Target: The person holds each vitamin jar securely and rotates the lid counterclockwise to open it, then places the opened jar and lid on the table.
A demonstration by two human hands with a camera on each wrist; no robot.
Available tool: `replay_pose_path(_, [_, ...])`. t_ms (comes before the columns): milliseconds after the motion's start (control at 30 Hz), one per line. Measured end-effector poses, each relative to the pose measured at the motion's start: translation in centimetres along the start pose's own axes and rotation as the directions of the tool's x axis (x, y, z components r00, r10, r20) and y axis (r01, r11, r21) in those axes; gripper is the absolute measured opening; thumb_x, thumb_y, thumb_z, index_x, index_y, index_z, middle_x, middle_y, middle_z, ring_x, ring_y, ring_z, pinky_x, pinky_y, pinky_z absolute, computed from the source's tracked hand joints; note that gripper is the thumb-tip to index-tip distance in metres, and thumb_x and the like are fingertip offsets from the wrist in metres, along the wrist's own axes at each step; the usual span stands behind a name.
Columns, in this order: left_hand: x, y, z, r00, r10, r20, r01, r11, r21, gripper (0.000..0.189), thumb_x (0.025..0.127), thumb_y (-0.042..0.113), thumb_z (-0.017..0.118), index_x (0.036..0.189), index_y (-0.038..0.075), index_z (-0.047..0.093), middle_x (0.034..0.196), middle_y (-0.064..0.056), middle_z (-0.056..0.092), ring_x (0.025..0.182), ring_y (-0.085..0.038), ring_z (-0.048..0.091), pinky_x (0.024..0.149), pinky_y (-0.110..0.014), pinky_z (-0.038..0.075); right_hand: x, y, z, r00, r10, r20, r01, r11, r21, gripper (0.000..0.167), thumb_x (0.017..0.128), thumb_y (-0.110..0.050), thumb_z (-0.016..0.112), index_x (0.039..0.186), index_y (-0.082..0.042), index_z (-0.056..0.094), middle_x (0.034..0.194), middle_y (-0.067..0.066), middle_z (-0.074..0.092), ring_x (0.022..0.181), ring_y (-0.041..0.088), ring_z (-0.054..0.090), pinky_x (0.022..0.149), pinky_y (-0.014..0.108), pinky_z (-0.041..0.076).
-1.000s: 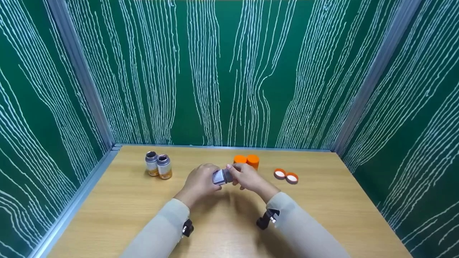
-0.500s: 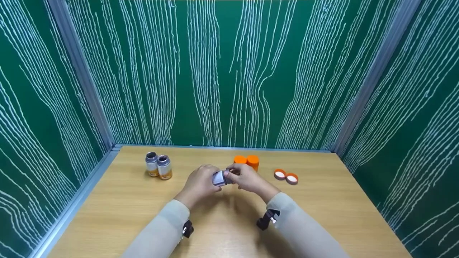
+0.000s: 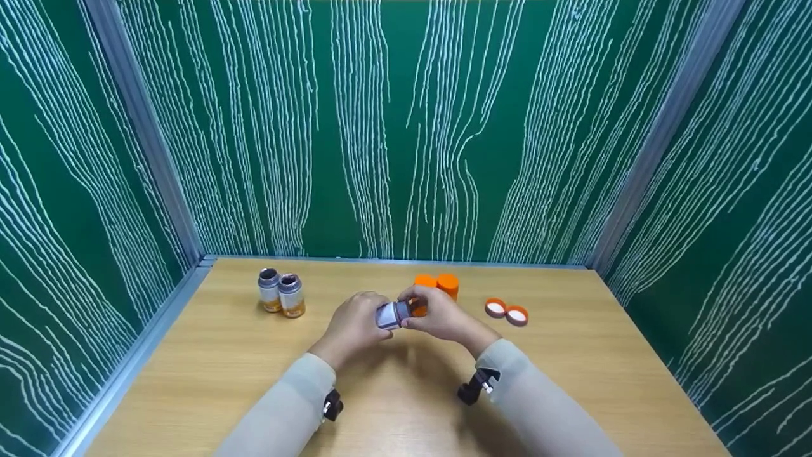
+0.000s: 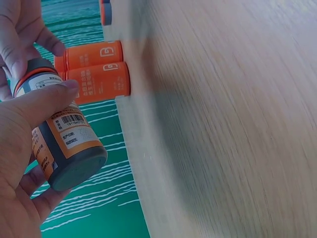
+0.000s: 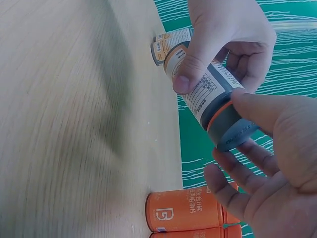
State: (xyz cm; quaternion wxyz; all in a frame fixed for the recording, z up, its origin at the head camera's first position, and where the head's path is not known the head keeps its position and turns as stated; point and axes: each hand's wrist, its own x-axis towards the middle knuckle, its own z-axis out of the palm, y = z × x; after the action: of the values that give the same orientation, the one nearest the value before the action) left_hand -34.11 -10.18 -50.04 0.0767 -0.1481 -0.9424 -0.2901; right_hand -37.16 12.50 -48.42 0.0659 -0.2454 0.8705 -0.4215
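Note:
My left hand (image 3: 354, 320) grips a dark supplement bottle (image 4: 74, 131) with a white and orange label, holding it tilted above the table. In the right wrist view, the bottle's dark grey cap (image 5: 230, 128) sits on its neck, an orange ring showing at the cap's edge. My right hand (image 3: 439, 313) has its thumb and fingertips curved around that cap, with the palm off it. Just beyond the right hand stand two orange bottles (image 4: 101, 82), side by side and partly hidden in the head view.
Two uncapped bottles (image 3: 291, 297) stand together at the back left of the wooden table (image 3: 209, 381). Two orange-rimmed caps (image 3: 516, 315) lie with their white insides up at the right. Green, white-streaked walls (image 3: 406, 158) enclose the table's back and sides.
The right hand's fingers and thumb have shifted around the cap and spread wider, so more of the cap shows. The left hand and bottle have stayed nearly still.

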Motion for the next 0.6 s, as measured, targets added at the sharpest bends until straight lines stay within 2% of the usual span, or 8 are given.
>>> replay_pose_path(167, [0.03, 0.13, -0.17, 0.999, -0.023, 0.025, 0.023, 1.000, 0.000, 0.050, 0.089, 0.023, 0.101, 0.133, 0.013, 0.078, 0.127, -0.006, 0.078, 0.112, -0.024, 0.067, 0.112, -0.046, 0.063, -0.02, 0.11, 0.01, 0.999, -0.039, -0.017, 0.039, 0.999, 0.025, 0.039, 0.097, -0.009, 0.091, 0.131, -0.019, 0.074, 0.133, 0.007, 0.074, 0.125, 0.033, 0.073, 0.112, 0.056, 0.064])
replay_pose_path(333, [0.01, 0.15, -0.25, 0.999, -0.030, 0.031, 0.030, 1.000, 0.004, 0.051, 0.089, 0.021, 0.101, 0.134, 0.013, 0.078, 0.128, -0.006, 0.078, 0.114, -0.025, 0.068, 0.115, -0.049, 0.061, 0.21, 0.16, 0.21, 0.999, 0.035, -0.037, -0.033, 0.997, 0.068, 0.037, 0.107, -0.026, 0.083, 0.141, -0.019, 0.072, 0.138, 0.007, 0.075, 0.127, 0.033, 0.073, 0.109, 0.050, 0.066])
replay_pose_path(467, [0.00, 0.10, -0.26, 0.999, -0.023, 0.023, 0.023, 1.000, 0.009, 0.051, 0.088, 0.022, 0.101, 0.134, 0.013, 0.078, 0.128, -0.006, 0.078, 0.115, -0.025, 0.069, 0.115, -0.051, 0.061, 0.41, 0.03, 0.38, 0.989, 0.137, -0.053, -0.133, 0.988, 0.082, 0.043, 0.111, -0.043, 0.074, 0.147, -0.019, 0.070, 0.140, 0.012, 0.075, 0.115, 0.035, 0.074, 0.091, 0.042, 0.070])
replay_pose_path(600, [0.04, 0.09, -0.26, 1.000, -0.012, 0.015, 0.012, 1.000, 0.009, 0.050, 0.088, 0.020, 0.101, 0.132, 0.012, 0.079, 0.126, -0.007, 0.079, 0.113, -0.025, 0.069, 0.113, -0.050, 0.062, 0.53, -0.11, 0.62, 0.981, 0.189, -0.032, -0.187, 0.980, 0.074, 0.053, 0.113, -0.053, 0.068, 0.151, -0.017, 0.068, 0.134, 0.016, 0.076, 0.101, 0.033, 0.076, 0.071, 0.034, 0.067])
